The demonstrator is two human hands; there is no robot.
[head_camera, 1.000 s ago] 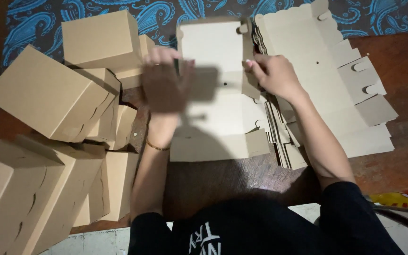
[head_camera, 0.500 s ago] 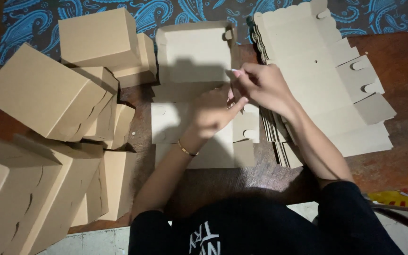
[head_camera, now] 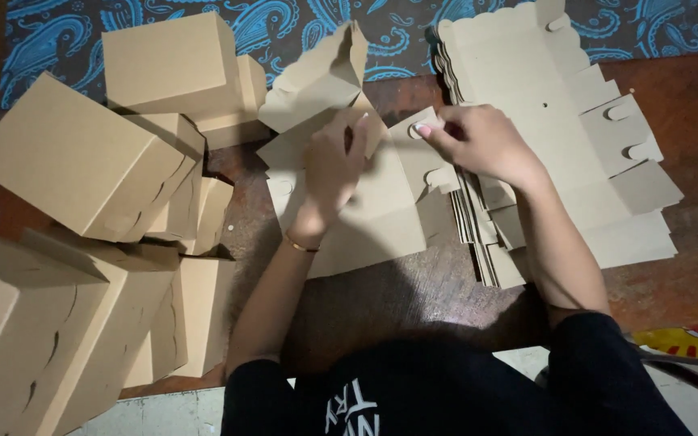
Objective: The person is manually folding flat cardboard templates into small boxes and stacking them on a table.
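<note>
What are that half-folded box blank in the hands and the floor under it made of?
Box blank: looks like thin brown cardboard, matte; it creases sharply and has die-cut tabs. Floor: reddish-brown, smooth, faintly shiny; perhaps polished cement or wood, hard to tell. Left hand and right hand grip the flaps.

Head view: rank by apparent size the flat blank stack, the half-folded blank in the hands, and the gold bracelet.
1. Flat blank stack
2. Half-folded blank, though it looks close in size
3. Gold bracelet, by far the smallest
</note>
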